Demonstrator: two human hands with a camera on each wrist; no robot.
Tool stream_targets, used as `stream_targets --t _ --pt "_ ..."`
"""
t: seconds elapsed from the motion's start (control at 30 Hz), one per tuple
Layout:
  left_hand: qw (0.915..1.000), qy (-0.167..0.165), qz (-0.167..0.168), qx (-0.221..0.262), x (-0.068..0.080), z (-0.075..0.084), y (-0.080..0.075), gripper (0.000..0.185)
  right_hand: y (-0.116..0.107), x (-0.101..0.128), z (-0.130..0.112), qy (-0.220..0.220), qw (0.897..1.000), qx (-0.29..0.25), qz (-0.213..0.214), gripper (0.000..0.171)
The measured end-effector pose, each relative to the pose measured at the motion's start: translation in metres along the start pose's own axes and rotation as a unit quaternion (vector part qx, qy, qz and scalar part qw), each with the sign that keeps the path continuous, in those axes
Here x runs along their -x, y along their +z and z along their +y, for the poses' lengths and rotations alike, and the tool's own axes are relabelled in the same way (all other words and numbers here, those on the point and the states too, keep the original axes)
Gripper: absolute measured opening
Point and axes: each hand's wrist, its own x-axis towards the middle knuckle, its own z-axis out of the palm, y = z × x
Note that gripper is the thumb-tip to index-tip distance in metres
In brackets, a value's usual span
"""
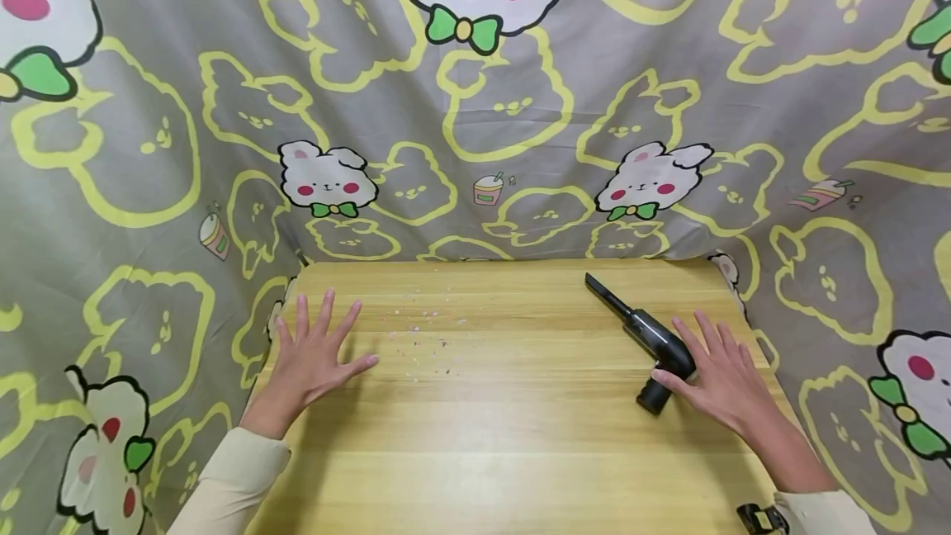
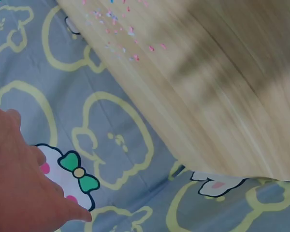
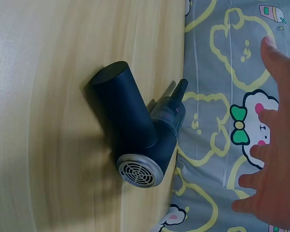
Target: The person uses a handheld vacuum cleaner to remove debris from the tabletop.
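2 hands, both over a light yellow wooden tabletop (image 1: 520, 436), cream long sleeves on both arms. Black strap w/ buckle (image 1: 761, 518) at right wrist, nearest the cam.

Left hand (image 1: 312, 362): fingers spread wide & straight, palm down on/just over the wood near the table's left edge, holding nothing. Contact w/ surface can't tell.

Right hand (image 1: 724, 378): fingers straight, spread, palm down, just beside 1 black handheld mini vacuum w/ long narrow nozzle (image 1: 646, 337). Thumb tip at/against the vac body in head view; wrist view shows the hand apart from it, so touch uncertain. Not gripped.

Vac lies on its side at table's right part, handle stub toward the person, nozzle pointing away-left, grey grille at rear end.

Farther: 1 patch of small pink/white/blue paper crumbs (image 1: 427, 329) scattered center-left, betw the hands but beyond them, well apart from vac.

Behind & around table: grey cloth backdrop w/ yellow outlines & white bear prints (image 1: 475, 106).
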Motion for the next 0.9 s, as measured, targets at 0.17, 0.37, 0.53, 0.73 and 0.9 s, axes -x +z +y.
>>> stream_targets --t 0.17,0.37,0.53,0.73,0.9 --pt "1.0 0.002 0.0 -0.001 -0.001 0.002 0.001 0.101 -0.001 0.0 -0.001 0.004 1.0 -0.008 -0.01 0.096" --pt "1.0 0.001 0.0 0.002 -0.001 0.003 -0.001 0.102 -0.002 -0.002 -0.003 0.004 1.0 -0.009 -0.019 0.096" --pt "1.0 0.005 0.001 0.001 -0.002 0.006 -0.002 0.103 -0.002 -0.001 -0.005 0.014 0.999 -0.017 -0.028 0.097" --pt "1.0 0.008 -0.003 0.002 -0.004 0.01 -0.001 0.104 -0.001 0.0 -0.005 0.052 0.996 -0.042 -0.063 0.1" --pt "0.9997 0.02 0.016 0.001 -0.006 0.012 -0.001 0.105 0.001 0.001 -0.007 0.066 0.992 -0.073 -0.073 0.099"
